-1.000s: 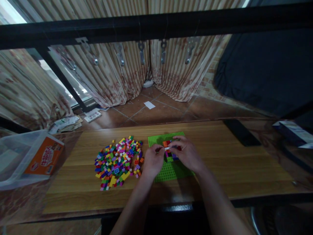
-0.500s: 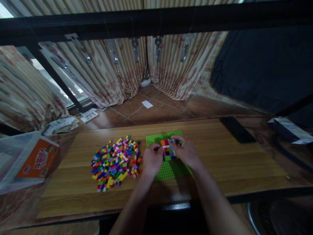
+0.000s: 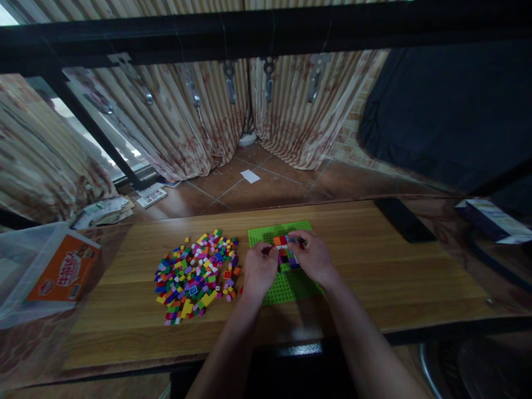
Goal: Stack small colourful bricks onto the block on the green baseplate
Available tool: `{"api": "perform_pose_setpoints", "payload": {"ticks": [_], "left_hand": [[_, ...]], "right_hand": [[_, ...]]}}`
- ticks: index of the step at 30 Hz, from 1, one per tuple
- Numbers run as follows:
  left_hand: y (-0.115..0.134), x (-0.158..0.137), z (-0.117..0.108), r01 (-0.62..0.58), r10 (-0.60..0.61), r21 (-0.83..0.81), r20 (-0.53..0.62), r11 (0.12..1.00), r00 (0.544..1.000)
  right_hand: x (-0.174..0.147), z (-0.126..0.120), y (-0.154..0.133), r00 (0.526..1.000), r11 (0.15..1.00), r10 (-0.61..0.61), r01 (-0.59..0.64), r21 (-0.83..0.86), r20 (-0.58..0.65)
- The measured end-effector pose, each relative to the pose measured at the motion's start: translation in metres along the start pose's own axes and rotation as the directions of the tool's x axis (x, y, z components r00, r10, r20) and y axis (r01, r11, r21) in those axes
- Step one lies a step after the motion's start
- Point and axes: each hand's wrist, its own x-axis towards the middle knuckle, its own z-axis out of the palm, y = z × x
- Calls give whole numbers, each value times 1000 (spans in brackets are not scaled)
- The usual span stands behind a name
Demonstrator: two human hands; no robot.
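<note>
Lower centre of frame: with curled left hand [image 3: 260, 270] and right hand [image 3: 315, 258], any pinched piece indiscernible, I am bracketing a toy-brick cluster [image 3: 283, 251] on a green baseplate [image 3: 287, 289], apparently aligning, next likely needing even pressure.

The single head-worn view looks forward and steeply down from near the front edge of the brown rectangular wooden table [image 3: 399, 277], facing striped beige fabric curtains [image 3: 203, 130] beyond.
</note>
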Motion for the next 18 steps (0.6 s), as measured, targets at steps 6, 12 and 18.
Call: {"api": "perform_pose_setpoints", "payload": {"ticks": [6, 12, 18], "left_hand": [[0, 3, 1, 37, -37, 12, 5, 999, 999], [-7, 10, 1, 45, -42, -71, 38, 996, 998], [-11, 5, 2, 19, -16, -90, 32, 996, 999]], "right_hand": [[0, 5, 0, 1000, 1000, -19, 18, -11, -19], [-1, 7, -1, 1000, 999, -28, 27, -41, -13], [-2, 2, 7, 997, 998, -56, 56, -4, 54]]}}
